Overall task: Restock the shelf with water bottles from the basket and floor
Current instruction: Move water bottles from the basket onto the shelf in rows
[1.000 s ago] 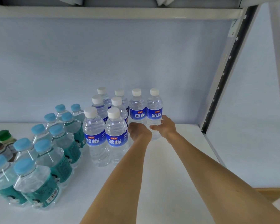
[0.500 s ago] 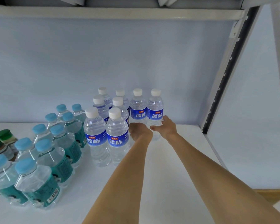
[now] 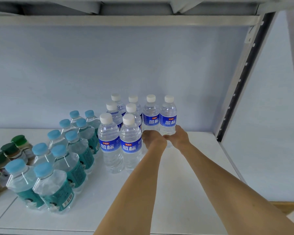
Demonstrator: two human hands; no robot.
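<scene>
L hand (image 3: 154, 139) & R hand (image 3: 180, 137) grip 2 clear blue-label, white-cap bottles (image 3: 159, 118).

Shelf (image 3: 193, 184) open right; bottle rows (image 3: 122, 133) block left.

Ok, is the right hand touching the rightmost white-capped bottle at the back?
Touching. The head view shows the right hand wrapped around the base of the rightmost white-capped bottle, fingers overlapping its lower body with no gap visible.

Hands (image 3: 166, 139) + two back bottles (image 3: 159, 116) barely shifted, no real change.
</scene>
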